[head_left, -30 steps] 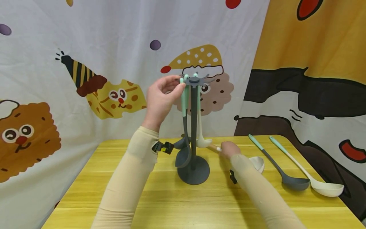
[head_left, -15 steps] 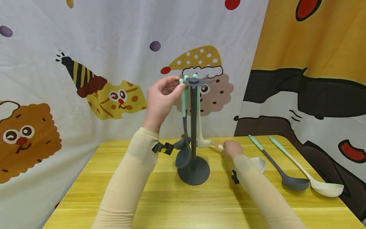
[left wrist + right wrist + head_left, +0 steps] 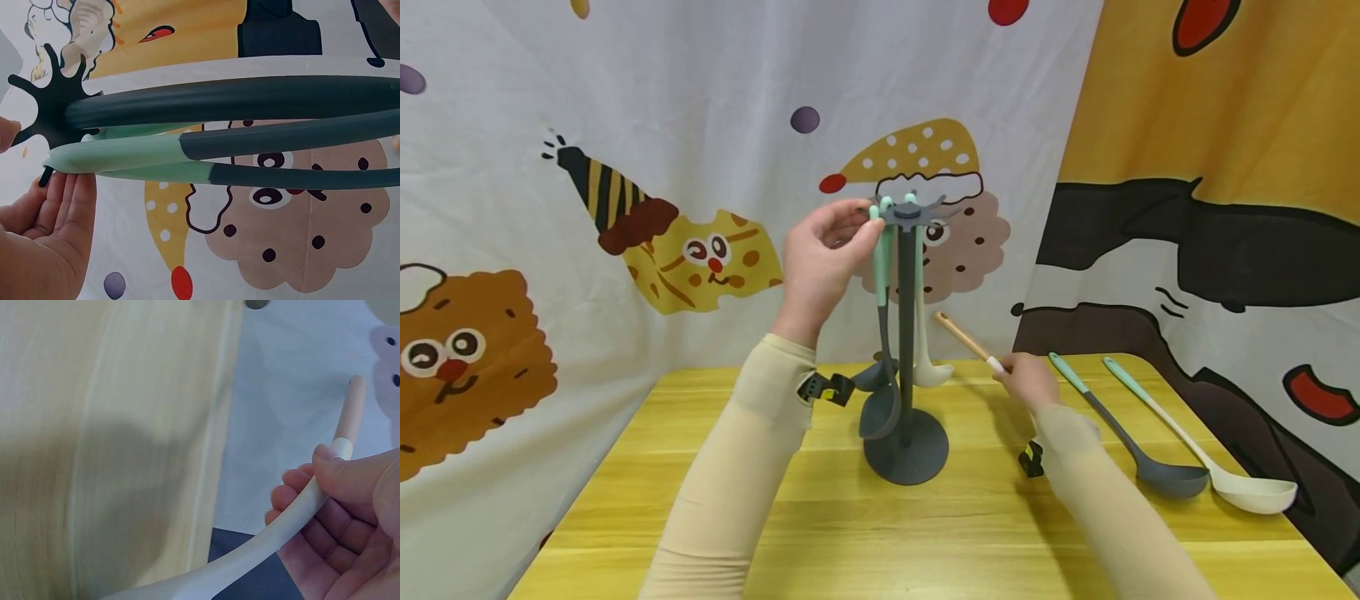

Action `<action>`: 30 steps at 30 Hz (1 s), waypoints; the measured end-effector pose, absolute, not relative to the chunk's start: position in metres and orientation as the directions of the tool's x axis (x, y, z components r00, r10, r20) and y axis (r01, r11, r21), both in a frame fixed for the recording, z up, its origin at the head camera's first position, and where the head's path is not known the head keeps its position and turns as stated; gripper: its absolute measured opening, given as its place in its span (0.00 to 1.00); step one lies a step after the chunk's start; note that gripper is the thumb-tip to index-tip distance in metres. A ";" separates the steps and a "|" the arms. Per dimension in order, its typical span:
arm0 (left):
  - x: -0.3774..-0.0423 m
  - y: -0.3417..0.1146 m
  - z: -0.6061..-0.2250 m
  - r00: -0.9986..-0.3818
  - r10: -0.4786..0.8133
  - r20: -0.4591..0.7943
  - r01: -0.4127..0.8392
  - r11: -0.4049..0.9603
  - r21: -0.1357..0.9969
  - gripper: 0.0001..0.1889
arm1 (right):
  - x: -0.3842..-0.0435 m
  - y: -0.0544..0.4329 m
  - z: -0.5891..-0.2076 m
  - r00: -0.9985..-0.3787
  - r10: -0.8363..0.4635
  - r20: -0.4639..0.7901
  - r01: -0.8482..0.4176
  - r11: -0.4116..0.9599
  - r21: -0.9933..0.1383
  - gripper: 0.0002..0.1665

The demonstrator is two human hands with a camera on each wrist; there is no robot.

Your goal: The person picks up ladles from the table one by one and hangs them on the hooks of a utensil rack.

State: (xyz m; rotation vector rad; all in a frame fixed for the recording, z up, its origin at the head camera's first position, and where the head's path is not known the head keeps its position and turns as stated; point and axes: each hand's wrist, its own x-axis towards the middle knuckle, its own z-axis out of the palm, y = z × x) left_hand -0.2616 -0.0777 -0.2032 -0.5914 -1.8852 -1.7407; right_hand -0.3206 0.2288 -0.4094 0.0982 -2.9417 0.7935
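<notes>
A dark grey utensil rack (image 3: 907, 325) stands upright on the table, its round base flat. My left hand (image 3: 820, 262) grips the rack's top, thumb and fingers around its hooks beside a green handle end. Two dark grey ladles hang on that side, one ladle (image 3: 880, 414) in front of the other. A white ladle (image 3: 932, 375) hangs behind the post. Right of the rack, my right hand (image 3: 1032, 379) holds a white ladle (image 3: 269, 540) by its shaft, just below the wooden handle (image 3: 966, 337). The handle points up and left; my forearm hides the bowl in the head view.
Two green-handled ladles lie on the right of the wooden table (image 3: 820, 533): a dark grey ladle (image 3: 1172, 479) and a white ladle (image 3: 1255, 493). A printed cartoon curtain (image 3: 715, 100) hangs behind the table's far edge.
My right hand has risen and moved right with the wooden-handled ladle, whose handle has swung up from beside the hanging white ladle. My left hand has stayed at the rack's top.
</notes>
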 end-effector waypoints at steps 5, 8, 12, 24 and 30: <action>-0.261 -0.077 -0.203 -0.779 -0.017 0.627 0.623 0.086 0.777 0.16 | -0.314 0.234 -0.406 -0.984 -0.031 0.176 -0.121 0.842 -0.526 0.15; -0.261 -0.077 -0.203 -0.778 -0.021 0.628 0.625 0.084 0.776 0.16 | -0.310 0.236 -0.403 -0.979 -0.036 0.199 -0.139 0.833 -0.536 0.14; -0.261 -0.077 -0.203 -0.777 -0.027 0.629 0.625 0.079 0.776 0.16 | -0.308 0.236 -0.401 -0.974 -0.033 0.224 -0.156 0.817 -0.555 0.15; -0.262 -0.075 -0.204 -0.773 -0.018 0.634 0.631 0.078 0.772 0.16 | -0.304 0.236 -0.393 -0.956 0.015 0.293 -0.184 0.745 -0.641 0.18; -0.261 -0.076 -0.203 -0.777 -0.025 0.629 0.626 0.075 0.776 0.16 | -0.305 0.234 -0.385 -0.946 0.007 0.325 -0.230 0.691 -0.685 0.17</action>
